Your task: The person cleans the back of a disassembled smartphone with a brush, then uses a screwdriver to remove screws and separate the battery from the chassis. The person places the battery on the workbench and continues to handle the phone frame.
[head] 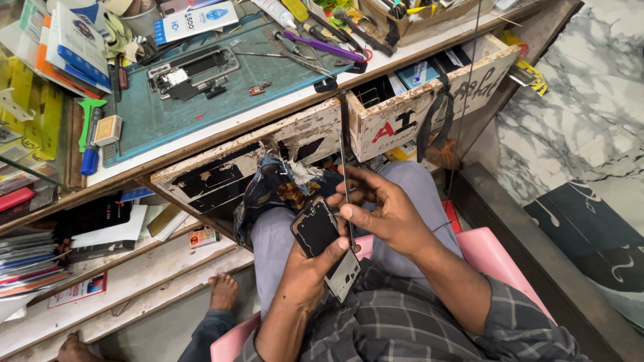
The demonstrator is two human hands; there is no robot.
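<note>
The plaid shirt (402,328) fills the bottom edge, above the pink stool (493,258). Beyond the knees, the worn bench (282,110) carries a teal mat (221,87) with another opened phone (194,70) on it; one drawer (429,100) stands pulled out. Over the lap, the left hand (305,271) grips a phone (325,245), back side up, thumb on its edge. The right hand (386,211) pinches a thin strip (347,174) upright, its lower end at the phone's side. This looks like prying at the seam, which calls for a steady, shallow push.
</note>
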